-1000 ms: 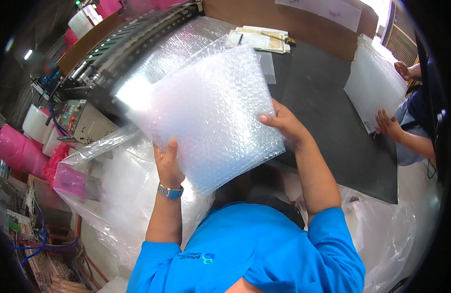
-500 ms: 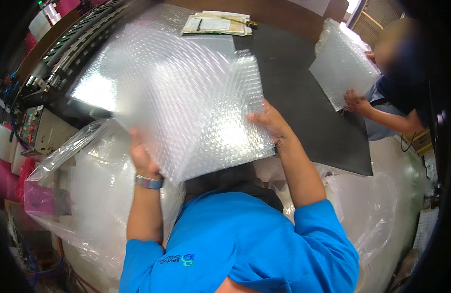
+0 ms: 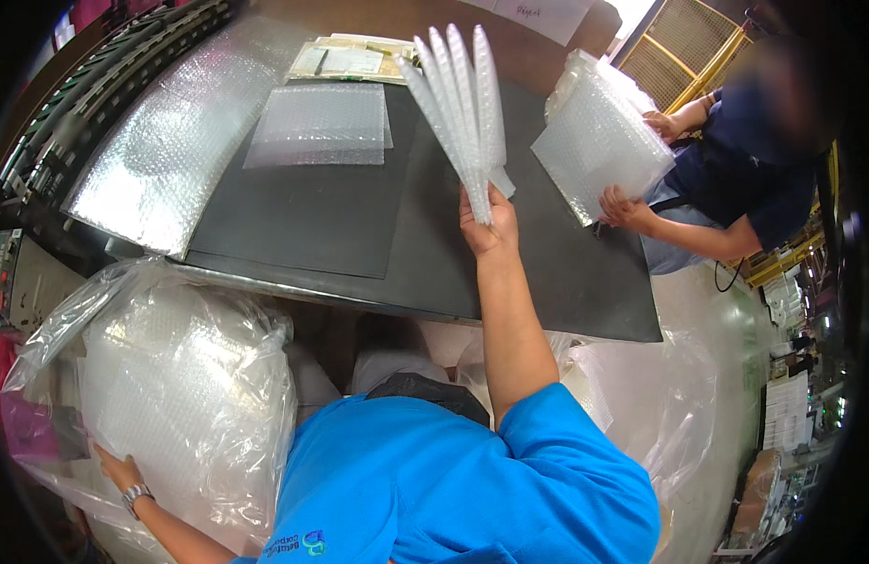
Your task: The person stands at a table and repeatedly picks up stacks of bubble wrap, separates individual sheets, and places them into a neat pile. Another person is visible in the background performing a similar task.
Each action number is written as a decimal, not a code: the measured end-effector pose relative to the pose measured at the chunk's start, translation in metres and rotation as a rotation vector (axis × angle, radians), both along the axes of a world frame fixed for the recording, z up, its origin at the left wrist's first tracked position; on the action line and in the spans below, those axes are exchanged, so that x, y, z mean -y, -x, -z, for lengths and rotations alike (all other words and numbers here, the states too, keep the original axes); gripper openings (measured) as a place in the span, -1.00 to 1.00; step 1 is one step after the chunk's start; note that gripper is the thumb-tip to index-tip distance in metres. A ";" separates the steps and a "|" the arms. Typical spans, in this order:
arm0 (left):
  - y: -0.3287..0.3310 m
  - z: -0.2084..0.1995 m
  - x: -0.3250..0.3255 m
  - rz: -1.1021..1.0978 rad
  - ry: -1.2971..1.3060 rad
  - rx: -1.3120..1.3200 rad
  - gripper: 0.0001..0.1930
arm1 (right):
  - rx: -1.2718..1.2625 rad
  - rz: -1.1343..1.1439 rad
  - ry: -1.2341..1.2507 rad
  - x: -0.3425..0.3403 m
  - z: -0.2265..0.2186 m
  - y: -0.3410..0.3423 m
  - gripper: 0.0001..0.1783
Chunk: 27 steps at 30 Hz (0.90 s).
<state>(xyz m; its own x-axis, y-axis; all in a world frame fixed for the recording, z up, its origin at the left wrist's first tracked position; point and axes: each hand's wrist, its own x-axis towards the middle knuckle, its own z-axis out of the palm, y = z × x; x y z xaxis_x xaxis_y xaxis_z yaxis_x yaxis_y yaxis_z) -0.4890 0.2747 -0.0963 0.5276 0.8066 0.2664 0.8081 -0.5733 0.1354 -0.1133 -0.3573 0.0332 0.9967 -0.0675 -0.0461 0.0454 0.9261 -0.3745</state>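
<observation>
Several bubble wrap sheets (image 3: 467, 117) stand above the black table, fanned out and seen nearly edge-on. My right hand (image 3: 489, 221) is closed around their lower end. Down at the lower left, my left hand (image 3: 119, 468) lies against a big clear plastic bag (image 3: 185, 395) filled with bubble wrap. Its fingers look stretched out and grip nothing that I can see. A small stack of bubble wrap sheets (image 3: 317, 127) rests on the table, left of the raised ones.
A larger bubble wrap sheet (image 3: 166, 141) covers the black table's (image 3: 312, 221) left side, beside a roller conveyor (image 3: 105, 75). Papers (image 3: 345, 58) lie at the back. At right a co-worker's hands (image 3: 627, 207) hold a bubble wrap stack (image 3: 599, 141). Another clear bag (image 3: 679, 404) sits below the table's right end.
My left hand has let go of the bubble wrap and moved down left to the bag. My right hand has turned the sheets edge-on and shifted left and slightly up. The view has shifted.
</observation>
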 end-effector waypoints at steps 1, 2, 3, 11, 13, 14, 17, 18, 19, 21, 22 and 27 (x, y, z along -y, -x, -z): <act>-0.015 -0.024 0.043 -0.071 -0.080 -0.111 -0.29 | -0.048 0.048 0.006 0.001 -0.001 -0.001 -0.78; -0.030 -0.039 0.066 -0.142 -0.161 -0.223 -0.29 | -0.096 0.097 0.011 0.000 -0.003 -0.002 -0.77; -0.039 -0.028 0.066 -0.050 -0.138 -0.106 -0.31 | -0.146 0.132 0.018 -0.002 -0.006 -0.002 -0.77; -0.162 -0.007 0.198 0.247 0.213 -0.679 -0.26 | -0.177 0.287 0.039 -0.014 -0.025 0.007 -0.68; -0.173 0.002 0.196 0.276 0.202 -0.670 -0.28 | -0.181 0.290 0.039 -0.013 -0.026 0.005 -0.68; -0.177 0.005 0.195 0.290 0.198 -0.667 -0.29 | -0.179 0.290 0.037 -0.012 -0.027 0.005 -0.68; -0.200 0.002 0.196 0.326 0.227 -0.676 -0.31 | -0.174 0.282 0.042 -0.010 -0.029 0.008 -0.68; -0.206 -0.001 0.198 0.345 0.253 -0.661 -0.32 | -0.171 0.278 0.044 -0.009 -0.031 0.009 -0.68; -0.210 0.000 0.200 0.366 0.255 -0.674 -0.32 | -0.175 0.270 0.043 -0.010 -0.032 0.011 -0.69; -0.220 0.008 0.206 0.415 0.259 -0.700 -0.32 | -0.183 0.260 0.043 -0.010 -0.036 0.016 -0.72; -0.225 0.015 0.212 0.436 0.238 -0.773 -0.32 | -0.131 0.178 0.101 0.000 -0.030 0.018 -0.70; -0.222 0.058 0.226 0.627 0.052 -0.974 -0.28 | 0.068 0.049 0.492 0.079 -0.003 0.085 -0.57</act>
